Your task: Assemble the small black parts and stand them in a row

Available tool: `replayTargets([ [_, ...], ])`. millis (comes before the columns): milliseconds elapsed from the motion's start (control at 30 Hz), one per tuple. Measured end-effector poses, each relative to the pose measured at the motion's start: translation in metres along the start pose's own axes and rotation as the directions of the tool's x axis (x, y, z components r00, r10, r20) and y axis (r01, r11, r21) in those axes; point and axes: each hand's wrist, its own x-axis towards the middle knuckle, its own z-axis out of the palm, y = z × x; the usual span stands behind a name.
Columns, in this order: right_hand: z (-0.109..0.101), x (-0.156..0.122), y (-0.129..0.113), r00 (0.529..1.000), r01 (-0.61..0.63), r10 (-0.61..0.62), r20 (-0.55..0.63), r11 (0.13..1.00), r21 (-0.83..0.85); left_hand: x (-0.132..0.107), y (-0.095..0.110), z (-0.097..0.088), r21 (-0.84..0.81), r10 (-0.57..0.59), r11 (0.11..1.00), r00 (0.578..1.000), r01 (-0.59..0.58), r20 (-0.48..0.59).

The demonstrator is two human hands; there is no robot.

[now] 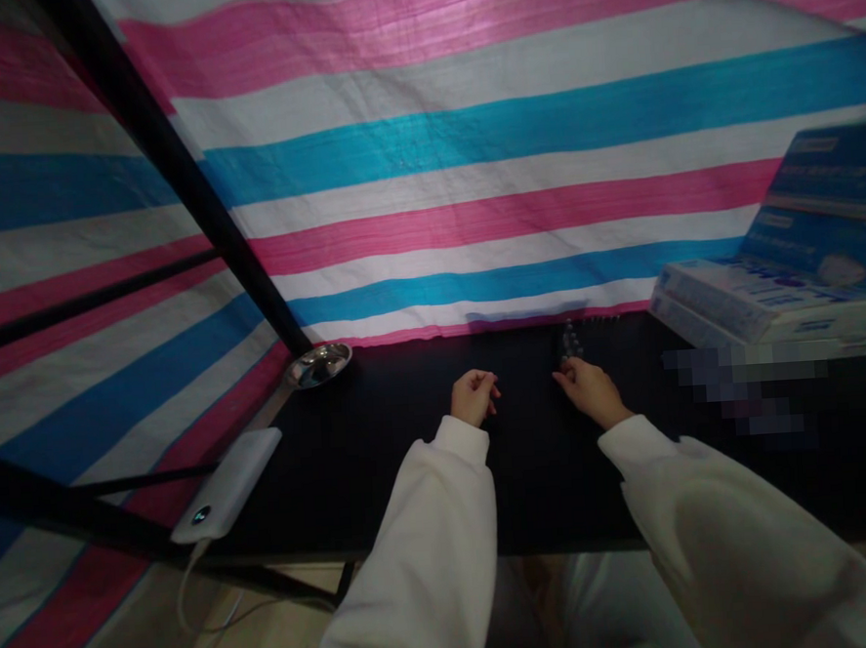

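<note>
My left hand point(473, 398) is over the black table with its fingers curled and the fingertips pressed together. Whatever they may hold is too small or hidden to name. To its right, my right hand point(591, 391) has its thumb and fingers brought together in a pinch, low over the tabletop. Just beyond its fingers lies a cluster of small clear bead-like pieces point(570, 339), with a row of tiny pieces point(606, 319) further back to the right. I cannot make out whether the right fingers touch the cluster or hold one small piece.
A shiny metal dish point(319, 366) rests at the table's back left corner. A white power bank point(228, 485) with a cable lies along the left edge. White and blue boxes point(740, 303) are stacked at the right. Striped sheeting point(470, 204) and a black frame point(174, 174) enclose the black table point(353, 456).
</note>
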Motion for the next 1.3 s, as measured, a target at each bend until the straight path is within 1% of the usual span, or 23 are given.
replayTargets([
  [67, -0.003, 0.000, 0.005, 1.000, -0.017, 0.017, 0.008, 1.000, -0.006, 0.000, 0.001, 0.000, -0.002, 0.000, 1.000, 1.000, 0.000, -0.004],
  [200, -0.009, 0.003, 0.016, 0.997, -0.081, 0.081, -0.021, 0.995, -0.050, -0.001, 0.002, 0.000, -0.004, 0.001, 1.000, 1.000, -0.001, 0.000],
  [300, -0.010, 0.006, 0.022, 0.993, -0.119, 0.118, -0.027, 0.991, -0.053, -0.002, 0.002, 0.000, 0.002, 0.006, 1.000, 1.000, -0.006, 0.004],
  [433, -0.008, 0.008, 0.024, 0.990, -0.141, 0.141, 0.011, 0.989, -0.050, -0.001, 0.001, 0.000, 0.020, 0.001, 1.000, 1.000, -0.001, -0.004],
  [567, -0.009, 0.008, 0.025, 0.987, -0.157, 0.160, 0.032, 0.984, -0.081, 0.000, 0.001, 0.001, 0.028, -0.007, 1.000, 1.000, 0.007, -0.005],
  [700, -0.015, 0.006, 0.030, 0.987, -0.132, 0.140, 0.080, 0.986, -0.098, -0.001, 0.002, 0.001, 0.038, -0.014, 0.999, 1.000, 0.014, 0.001],
  [767, -0.022, 0.005, 0.035, 0.982, -0.154, 0.165, 0.092, 0.981, -0.121, -0.001, 0.002, 0.000, 0.046, -0.013, 0.999, 1.000, 0.013, 0.002],
  [833, -0.030, 0.005, 0.039, 0.972, -0.218, 0.230, 0.054, 0.962, -0.163, -0.001, 0.002, 0.000, 0.047, -0.011, 0.999, 1.000, 0.011, 0.001],
  [900, -0.038, 0.005, 0.043, 0.951, -0.307, 0.307, -0.029, 0.932, -0.192, -0.001, 0.001, 0.000, 0.041, -0.007, 0.999, 1.000, 0.007, 0.001],
  [967, -0.042, 0.005, 0.049, 0.928, -0.373, 0.359, -0.103, 0.907, -0.194, -0.001, 0.000, 0.001, 0.037, -0.003, 0.999, 1.000, 0.003, 0.003],
  [1033, -0.044, 0.006, 0.055, 0.912, -0.406, 0.386, -0.139, 0.898, -0.172, 0.000, -0.001, 0.001, 0.037, -0.002, 0.999, 1.000, 0.002, 0.001],
  [1133, -0.043, 0.008, 0.066, 0.893, -0.442, 0.421, -0.161, 0.888, -0.128, 0.001, -0.002, 0.001, 0.044, 0.002, 0.999, 1.000, -0.002, -0.004],
  [1300, -0.040, 0.010, 0.074, 0.880, -0.458, 0.437, -0.185, 0.885, -0.089, 0.002, -0.004, 0.001, 0.067, 0.014, 0.998, 1.000, -0.014, 0.000],
])
